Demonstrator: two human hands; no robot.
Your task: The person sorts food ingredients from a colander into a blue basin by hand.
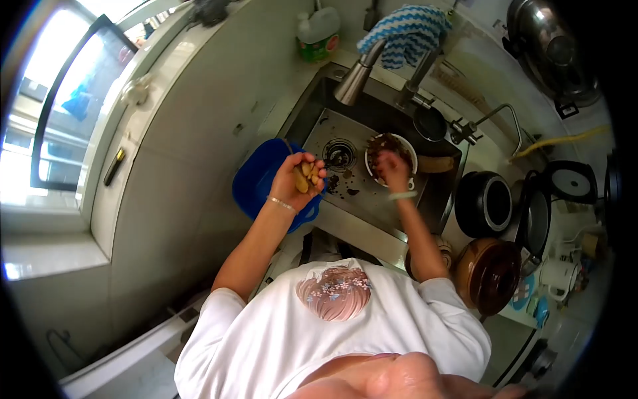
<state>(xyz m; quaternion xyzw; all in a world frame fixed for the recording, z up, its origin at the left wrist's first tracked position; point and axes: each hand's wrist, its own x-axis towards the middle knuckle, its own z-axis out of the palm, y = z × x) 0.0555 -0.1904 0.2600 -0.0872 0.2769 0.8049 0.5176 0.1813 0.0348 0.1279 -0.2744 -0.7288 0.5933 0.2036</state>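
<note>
My left hand (297, 181) is cupped, palm up, above the right side of a blue plastic basin (250, 174). Its fingers curl around several small yellow-brown pieces (307, 177), perhaps ginger; their kind is not certain. My right hand (393, 166) reaches into a white bowl (413, 158) standing in the metal sink (372, 203). Dark reddish-brown scraps or peels (384, 142) fill part of that bowl. Motion blurs the right fingers, so whether they grip anything is unclear. Dark bits (351, 191) lie on the sink floor near the drain (339, 154).
A faucet (355, 80) with a blue-striped cloth (407, 33) hangs over the sink. A brown object (436, 164) lies beside the bowl. To the right stand a black pot (484, 203) and a brown lidded pot (488, 276). A jug (318, 33) stands behind the sink.
</note>
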